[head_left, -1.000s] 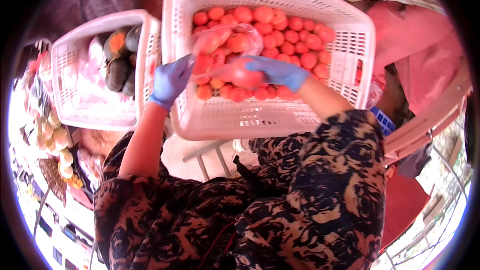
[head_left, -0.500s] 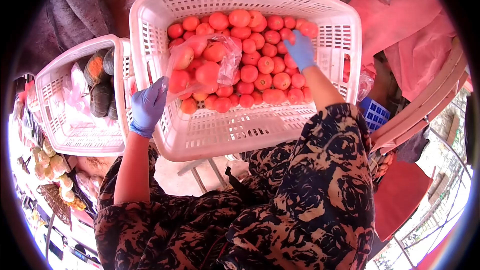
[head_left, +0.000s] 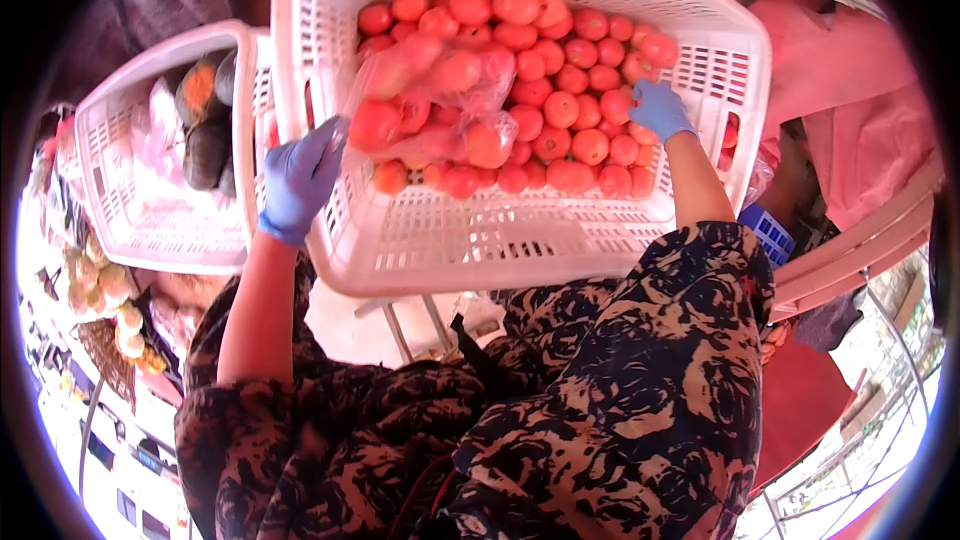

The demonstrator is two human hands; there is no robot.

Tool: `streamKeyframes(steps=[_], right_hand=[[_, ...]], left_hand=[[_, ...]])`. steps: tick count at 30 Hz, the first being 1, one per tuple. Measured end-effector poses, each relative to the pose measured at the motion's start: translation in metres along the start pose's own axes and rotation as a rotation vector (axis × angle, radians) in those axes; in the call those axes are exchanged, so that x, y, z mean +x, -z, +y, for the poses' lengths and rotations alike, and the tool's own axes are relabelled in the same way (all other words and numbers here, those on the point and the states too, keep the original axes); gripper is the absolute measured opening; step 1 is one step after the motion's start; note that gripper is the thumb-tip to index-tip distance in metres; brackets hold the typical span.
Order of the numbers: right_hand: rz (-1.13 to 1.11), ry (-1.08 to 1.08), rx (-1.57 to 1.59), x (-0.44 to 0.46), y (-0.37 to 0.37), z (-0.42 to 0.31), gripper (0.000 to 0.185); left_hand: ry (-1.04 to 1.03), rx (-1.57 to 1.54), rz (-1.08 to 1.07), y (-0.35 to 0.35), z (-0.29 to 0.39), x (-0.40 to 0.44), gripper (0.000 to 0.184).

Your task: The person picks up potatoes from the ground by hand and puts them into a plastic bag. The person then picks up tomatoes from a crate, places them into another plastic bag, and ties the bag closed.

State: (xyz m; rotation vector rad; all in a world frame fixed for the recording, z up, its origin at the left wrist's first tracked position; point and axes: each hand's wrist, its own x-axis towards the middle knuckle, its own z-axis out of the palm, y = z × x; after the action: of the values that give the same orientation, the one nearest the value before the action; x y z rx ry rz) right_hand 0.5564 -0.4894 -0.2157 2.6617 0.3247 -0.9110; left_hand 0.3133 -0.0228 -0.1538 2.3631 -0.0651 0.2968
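My left hand [head_left: 301, 181], in a blue glove, is closed on the edge of a clear plastic bag [head_left: 490, 90] at the left side of a white slatted crate [head_left: 450, 252]. Several tomatoes show inside the bag, which hangs over the loose tomatoes [head_left: 562, 110] in the crate. Toward the crate's right end, my gloved right hand [head_left: 662, 112] has its fingers curled down over a tomato; the fingertips are partly hidden.
To the left stands a second white crate [head_left: 165, 255] with dark green squashes [head_left: 206, 154] and plastic film inside. A blue basket [head_left: 768, 232] and a pinkish-brown chair-like frame [head_left: 860, 250] are at the right. Red cloth [head_left: 850, 60] lies behind them.
My view has shifted, so the crates sit higher in it. My right hand has drawn slightly back toward me over the tomatoes. The bag has swung, its tomatoes settling differently.
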Motion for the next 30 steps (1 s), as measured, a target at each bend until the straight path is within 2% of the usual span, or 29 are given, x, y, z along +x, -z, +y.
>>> streamKeyframes(steps=[3, 7, 10, 13, 17, 19, 21, 23, 25, 28, 30], right_hand=[[0.214, -0.017, -0.194, -0.030, -0.011, -0.038, 0.057], [-0.187, -0.231, -0.509, -0.020, 0.016, -0.076, 0.073], [-0.350, -0.193, -0.431, -0.006, 0.021, -0.070, 0.072], [-0.131, 0.066, -0.142, -0.018, 0.003, -0.037, 0.070], [-0.227, 0.302, 0.493, -0.042, 0.007, -0.043, 0.063], [-0.411, 0.326, 0.648, -0.078, 0.034, -0.088, 0.057], [-0.706, 0.313, 0.657, -0.098, 0.055, -0.142, 0.056], [-0.865, 0.433, 1.078, -0.104, 0.032, -0.194, 0.060], [-0.765, 0.218, 1.022, -0.135, 0.067, -0.243, 0.053], [-0.811, -0.135, 1.452, -0.112, 0.039, -0.276, 0.048], [-0.804, 0.017, 1.616, -0.100, 0.031, -0.265, 0.046]], left_hand=[[0.052, -0.061, 0.013, 0.003, 0.009, 0.004, 0.022], [0.048, -0.034, 0.021, 0.004, 0.005, 0.001, 0.022], [0.051, -0.024, 0.021, 0.004, 0.002, -0.002, 0.026], [0.002, -0.004, 0.034, 0.006, 0.001, -0.002, 0.030], [0.003, 0.000, 0.028, 0.008, 0.003, -0.004, 0.027], [-0.004, 0.023, 0.013, 0.009, 0.006, -0.004, 0.026], [-0.038, 0.008, 0.073, 0.006, 0.006, -0.002, 0.025], [-0.053, 0.008, 0.101, 0.006, 0.004, -0.004, 0.024], [-0.031, 0.041, 0.054, 0.009, 0.005, -0.009, 0.024], [-0.051, 0.084, 0.041, 0.011, 0.003, -0.009, 0.023], [-0.059, 0.100, 0.038, 0.012, 0.005, -0.006, 0.023]])
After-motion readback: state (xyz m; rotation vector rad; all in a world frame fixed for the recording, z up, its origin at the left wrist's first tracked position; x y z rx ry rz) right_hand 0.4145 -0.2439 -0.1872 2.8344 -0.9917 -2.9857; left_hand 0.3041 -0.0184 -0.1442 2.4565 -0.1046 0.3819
